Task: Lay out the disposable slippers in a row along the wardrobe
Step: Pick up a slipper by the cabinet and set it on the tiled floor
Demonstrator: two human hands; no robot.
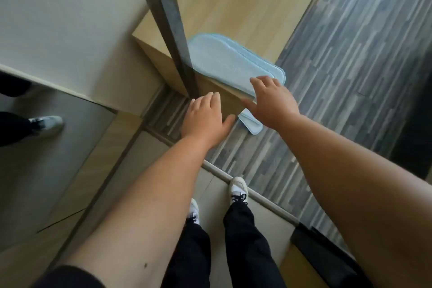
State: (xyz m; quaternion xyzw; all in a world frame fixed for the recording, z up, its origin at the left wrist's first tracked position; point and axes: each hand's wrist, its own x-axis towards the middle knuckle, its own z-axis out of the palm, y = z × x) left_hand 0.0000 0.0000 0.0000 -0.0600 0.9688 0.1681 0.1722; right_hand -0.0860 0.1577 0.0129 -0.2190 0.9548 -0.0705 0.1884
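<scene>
Head view, only one I have. Both hands reach forward at frame centre, arms bare.

Left hand [205, 119]: palm down, fingers loosely spread, grip empty, hovering over the front corner of the wooden ledge [233, 2]. Can't tell if it touches the wood.

Right hand [272, 100]: palm down, fingers splayed wide, grip not pinching anything. Fingertips sit at the near end of the light blue disposable slippers [224, 58]; contact or just above, can't tell.

Slippers: a flat stack, centre of frame, lying on the ledge's top near its front-right edge, long axis running upper left to lower right. Left end is partly behind the dark metal post [168, 18] that runs from top centre down to the ledge corner. Another slipper [251, 125] of the same blue pokes out below the right hand, down on the grey striped floor [350, 65] against the ledge's front face.

Lower centre: dark trousers, white sneakers [238, 190] at a floor threshold strip. Left edge of frame: a second shoe [48, 124] and dark leg, looks like a mirror reflection, not sure.
</scene>
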